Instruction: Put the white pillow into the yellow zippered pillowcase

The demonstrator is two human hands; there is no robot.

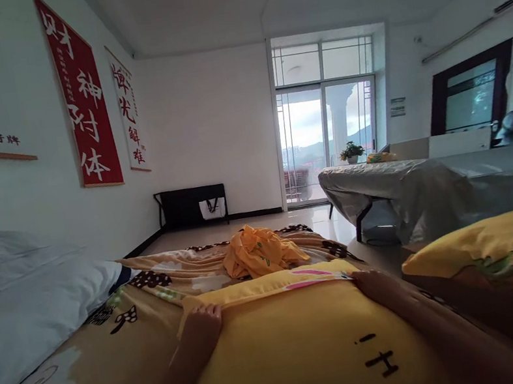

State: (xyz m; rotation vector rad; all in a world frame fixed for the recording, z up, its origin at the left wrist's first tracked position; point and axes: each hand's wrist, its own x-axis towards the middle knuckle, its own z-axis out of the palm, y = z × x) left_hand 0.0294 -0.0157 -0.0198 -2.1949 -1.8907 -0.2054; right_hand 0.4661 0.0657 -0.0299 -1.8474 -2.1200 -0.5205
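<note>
Both my left hand (203,320) and right hand (369,282) grip the yellow pillow (294,351) low centre; orange cloth (260,252) heaped just beyond, white pillow (20,313) at left.

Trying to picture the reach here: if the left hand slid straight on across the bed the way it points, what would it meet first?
Most likely the crumpled orange cloth. The left hand grips the yellow pillow's far edge, pointing up the bed; only patterned blanket lies between, though depth is hard to judge.

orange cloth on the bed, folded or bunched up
Bunched up: the orange cloth lies in a crumpled heap with loose creases, beyond the yellow pillow.
</note>
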